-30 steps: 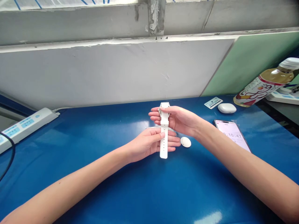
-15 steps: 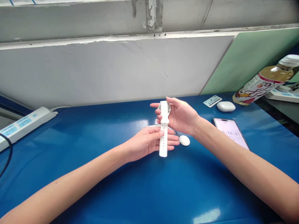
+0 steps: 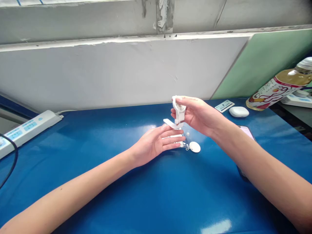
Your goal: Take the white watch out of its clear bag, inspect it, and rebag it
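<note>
My right hand (image 3: 195,112) is closed around a white wristwatch (image 3: 179,112), raised over the blue table with its case tilted on edge. The watch's loose strap end curls down to the left, close to the thumb and index finger of my left hand (image 3: 158,143). Whether strap and fingers touch I cannot tell. My left hand is palm up with its fingers stretched out. Behind those fingers lies a clear and white item, mostly hidden. A white round tag (image 3: 195,147) on a small chain rests just right of the fingertips.
A phone (image 3: 247,132) lies partly under my right forearm. Farther back are a card (image 3: 224,106), a white earbud case (image 3: 239,112) and a drink bottle (image 3: 275,86). A white power strip (image 3: 31,130) with a black cable is at the left. A wall panel (image 3: 109,74) borders the table (image 3: 136,198).
My right hand has turned the watch and moved it slightly up and right. My left thumb has come off the strap, and the strap end has swung up to the left.
</note>
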The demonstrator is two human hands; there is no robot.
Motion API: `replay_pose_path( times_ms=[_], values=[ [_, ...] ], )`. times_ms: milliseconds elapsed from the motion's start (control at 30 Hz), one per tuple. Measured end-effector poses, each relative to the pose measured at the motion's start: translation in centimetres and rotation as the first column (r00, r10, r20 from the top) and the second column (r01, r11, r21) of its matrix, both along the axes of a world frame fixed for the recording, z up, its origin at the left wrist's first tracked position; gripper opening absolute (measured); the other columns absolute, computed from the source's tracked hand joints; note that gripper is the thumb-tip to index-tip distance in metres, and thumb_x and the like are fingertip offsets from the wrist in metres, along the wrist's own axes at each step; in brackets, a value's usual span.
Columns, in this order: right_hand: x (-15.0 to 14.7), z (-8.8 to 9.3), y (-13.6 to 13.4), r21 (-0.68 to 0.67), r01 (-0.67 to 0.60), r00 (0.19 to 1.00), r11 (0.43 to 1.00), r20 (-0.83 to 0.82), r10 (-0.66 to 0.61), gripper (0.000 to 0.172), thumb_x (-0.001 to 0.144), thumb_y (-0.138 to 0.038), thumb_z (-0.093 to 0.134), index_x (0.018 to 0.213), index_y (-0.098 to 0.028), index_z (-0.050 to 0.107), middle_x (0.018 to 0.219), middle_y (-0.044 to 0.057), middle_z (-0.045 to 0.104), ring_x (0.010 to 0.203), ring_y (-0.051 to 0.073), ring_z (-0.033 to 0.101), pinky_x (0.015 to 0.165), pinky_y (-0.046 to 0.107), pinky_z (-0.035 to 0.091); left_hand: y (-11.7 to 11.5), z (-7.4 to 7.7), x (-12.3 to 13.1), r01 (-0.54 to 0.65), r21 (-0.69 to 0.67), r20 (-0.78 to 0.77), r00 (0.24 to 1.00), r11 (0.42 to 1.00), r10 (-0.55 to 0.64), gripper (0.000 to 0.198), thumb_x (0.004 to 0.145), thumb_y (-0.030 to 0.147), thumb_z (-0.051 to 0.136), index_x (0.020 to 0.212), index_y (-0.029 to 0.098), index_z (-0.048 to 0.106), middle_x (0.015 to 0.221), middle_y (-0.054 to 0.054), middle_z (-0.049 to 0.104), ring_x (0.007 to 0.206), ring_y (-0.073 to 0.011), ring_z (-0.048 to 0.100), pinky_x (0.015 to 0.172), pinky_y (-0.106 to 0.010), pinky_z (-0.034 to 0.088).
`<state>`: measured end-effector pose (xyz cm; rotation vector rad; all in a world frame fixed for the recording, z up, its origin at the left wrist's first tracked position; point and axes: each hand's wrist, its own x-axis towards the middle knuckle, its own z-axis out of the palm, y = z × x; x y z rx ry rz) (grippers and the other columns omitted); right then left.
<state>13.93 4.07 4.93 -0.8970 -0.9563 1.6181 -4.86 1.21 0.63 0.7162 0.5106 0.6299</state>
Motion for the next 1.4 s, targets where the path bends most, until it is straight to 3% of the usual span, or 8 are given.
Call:
replay_pose_path(
  times_ms=[133,400,567,733,867,1100,1233,1400],
  values=[
    [0.6,0.0,-0.2,0.147,-0.137,0.974,0.980,0.200,0.106,0.019,0.078,-0.035,0.080,0.079,-0.019,0.072,0.081,0.001,0.069,0.081,0.014,0.064,0.077,0.026,0.052,-0.3,-0.4,-0.2,0.020,0.114,-0.046,0.999,0.993,-0.015,0.039,0.095,0.023,0.067,0.131,0.012,0.059,0.138,-0.019,0.060,0.128,-0.0329,0.058,0.110,-0.048,0.042],
    [-0.6,0.2,-1.4,0.091,-0.337,0.876,0.937,0.394,0.277,0.029,0.089,-0.049,0.066,0.090,-0.020,0.062,0.095,0.006,0.075,0.085,0.020,0.070,0.072,0.032,0.055,-1.1,-0.2,0.1,0.077,0.231,-0.107,0.993,0.970,-0.053,0.039,0.086,0.022,0.078,0.124,0.018,0.066,0.135,-0.014,0.064,0.123,-0.0326,0.062,0.104,-0.046,0.048],
    [-0.6,0.0,-1.7,0.227,-0.336,0.743,0.914,0.660,0.109,0.029,0.093,-0.049,0.059,0.091,-0.021,0.059,0.095,0.004,0.072,0.084,0.018,0.066,0.073,0.031,0.051,-1.2,-0.1,0.2,0.047,0.234,-0.103,0.994,0.971,-0.023,0.036,0.086,0.030,0.078,0.118,0.016,0.069,0.128,-0.015,0.068,0.122,-0.0338,0.062,0.104,-0.047,0.048],
    [-0.5,0.0,-1.5,0.159,-0.343,0.708,0.926,0.691,0.143,0.026,0.091,-0.047,0.061,0.095,-0.021,0.060,0.068,-0.001,0.068,0.054,0.013,0.056,0.054,0.028,0.043,-1.2,-0.8,-0.1,0.094,0.203,-0.112,0.991,0.975,-0.073,0.040,0.091,0.039,0.072,0.121,0.013,0.067,0.126,-0.018,0.068,0.119,-0.0320,0.065,0.103,-0.046,0.049],
    [-0.2,0.0,-1.0,0.145,-0.314,0.685,0.938,0.719,0.118,0.029,0.088,-0.046,0.066,0.101,-0.020,0.068,0.073,0.002,0.071,0.058,0.014,0.060,0.058,0.029,0.044,-1.2,-0.7,-0.1,0.132,0.185,-0.111,0.987,0.974,-0.113,0.036,0.095,0.040,0.066,0.119,0.013,0.069,0.126,-0.018,0.069,0.117,-0.0295,0.067,0.100,-0.042,0.051],
    [-0.9,-0.9,-0.8,-0.093,-0.407,0.879,0.909,0.232,0.417,0.043,0.093,-0.059,0.053,0.083,-0.019,0.065,0.102,0.009,0.075,0.096,0.023,0.068,0.086,0.034,0.052,-1.8,-0.6,0.2,0.172,0.145,-0.133,0.979,0.974,-0.153,0.039,0.095,0.044,0.064,0.114,0.010,0.071,0.118,-0.020,0.072,0.108,-0.0295,0.071,0.097,-0.043,0.054],
    [-1.3,-0.8,-1.1,-0.167,-0.495,0.868,0.853,-0.049,0.494,0.052,0.097,-0.061,0.040,0.101,-0.018,0.068,0.109,0.012,0.074,0.106,0.025,0.067,0.093,0.038,0.052,-2.2,-1.0,0.6,0.131,0.113,-0.187,0.976,0.985,-0.108,0.044,0.090,0.050,0.069,0.109,0.011,0.073,0.114,-0.020,0.074,0.103,-0.0307,0.073,0.095,-0.044,0.055],
    [-1.5,-0.6,-0.9,-0.232,-0.471,0.882,0.851,-0.108,0.459,0.057,0.100,-0.056,0.032,0.106,-0.014,0.069,0.107,0.014,0.074,0.101,0.024,0.069,0.093,0.037,0.052,-2.5,-1.1,0.8,0.059,0.088,-0.218,0.975,0.994,-0.038,0.043,0.091,0.047,0.069,0.107,0.008,0.072,0.110,-0.020,0.074,0.103,-0.0310,0.073,0.094,-0.044,0.055]
  ],
)
